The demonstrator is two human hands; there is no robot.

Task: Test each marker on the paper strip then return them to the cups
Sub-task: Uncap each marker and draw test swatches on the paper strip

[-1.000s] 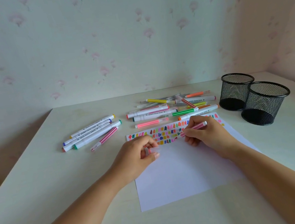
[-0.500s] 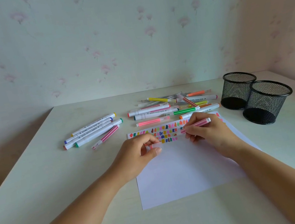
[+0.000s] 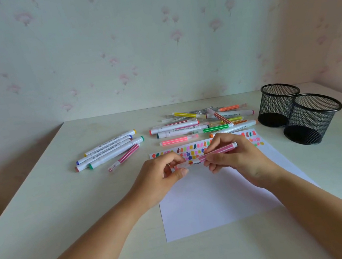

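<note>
Just over the paper strip [image 3: 191,148] the right hand [image 3: 239,157] pinches the pink marker [image 3: 220,151] by its barrel, and the left hand [image 3: 159,178] pinches its clear cap [image 3: 182,165]; both grips are clamped. The marker seems light, stiff and smooth: hold it mid-barrel. Right of the strip, two mesh cups [image 3: 311,127] show only dark bottoms.

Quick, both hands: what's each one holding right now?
Left hand: pinches the clear cap at the marker's tip.
Right hand: grips the pink marker.
</note>
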